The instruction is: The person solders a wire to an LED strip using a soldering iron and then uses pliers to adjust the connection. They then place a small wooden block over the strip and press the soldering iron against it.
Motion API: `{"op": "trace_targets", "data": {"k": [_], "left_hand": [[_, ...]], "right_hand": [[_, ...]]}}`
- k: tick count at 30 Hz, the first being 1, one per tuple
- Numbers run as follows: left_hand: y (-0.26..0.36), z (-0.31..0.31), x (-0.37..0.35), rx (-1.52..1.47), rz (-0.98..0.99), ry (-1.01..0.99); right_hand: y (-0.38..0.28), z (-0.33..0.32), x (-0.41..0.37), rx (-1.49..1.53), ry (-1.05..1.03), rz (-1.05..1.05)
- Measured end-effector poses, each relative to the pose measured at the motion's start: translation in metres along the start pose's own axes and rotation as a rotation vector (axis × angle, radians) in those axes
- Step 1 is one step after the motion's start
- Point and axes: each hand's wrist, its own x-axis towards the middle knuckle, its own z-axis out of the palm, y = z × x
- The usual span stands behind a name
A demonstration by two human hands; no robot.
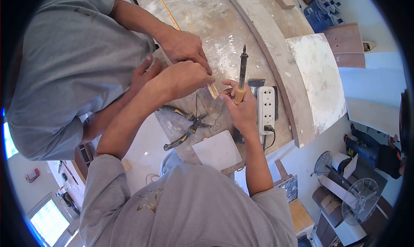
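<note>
My right hand [242, 112] is closed around the wooden handle of a soldering iron [243, 70], whose dark tip points away from me. Its thumb and a finger come close to the end of a narrow white and orange strip [212, 91], which looks like an LED strip. My left hand [187, 79] is closed on that strip, its fingertips partly hidden. Right beside it, a co-worker's hand [183, 46] reaches in, while the same person's other hand [144, 74] rests near my left forearm. Pliers [196, 124] with black and yellow handles lie opened below my hands.
A white power strip [266, 104] with a plug in it lies right of my right hand. A white flat piece [217, 148] sits near the front edge. A long curved board [276, 57] spans the worktable [207, 14]. Fans [360, 199] and another person are at the right.
</note>
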Motion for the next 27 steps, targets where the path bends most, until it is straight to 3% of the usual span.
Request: {"op": "trace_targets", "data": {"k": [4, 10, 13, 16, 19, 22, 25, 27], "left_hand": [[-0.006, -0.002, 0.003, -0.12, 0.04, -0.003], [-0.004, -0.012, 0.007, -0.174, -0.058, -0.136], [0.017, -0.017, -0.013, -0.194, -0.195, 0.021], [0.045, -0.019, -0.065, -0.465, -0.167, 0.309], [0.073, 0.003, -0.091, -1.135, -0.24, 0.096], [0.089, 0.04, -0.085, -1.589, -0.526, 0.121], [0.091, 0.067, -0.07, -1.675, -0.735, 0.222], [0.087, 0.084, -0.065, -1.702, -0.716, 0.309]], "right_hand": [[0.002, 0.0, -0.002, -0.013, -0.002, 0.01], [0.004, 0.0, -0.003, -0.013, 0.031, 0.016], [-0.003, -0.006, -0.008, -0.1, 0.085, 0.049], [-0.015, -0.024, -0.03, -0.234, 0.151, 0.124], [-0.019, -0.035, -0.057, -0.107, 0.109, 0.248], [-0.027, -0.032, -0.072, 0.152, 0.032, 0.332], [-0.031, -0.011, -0.075, 0.255, 0.06, 0.355], [-0.026, -0.007, -0.076, 0.176, 0.056, 0.306]]}}
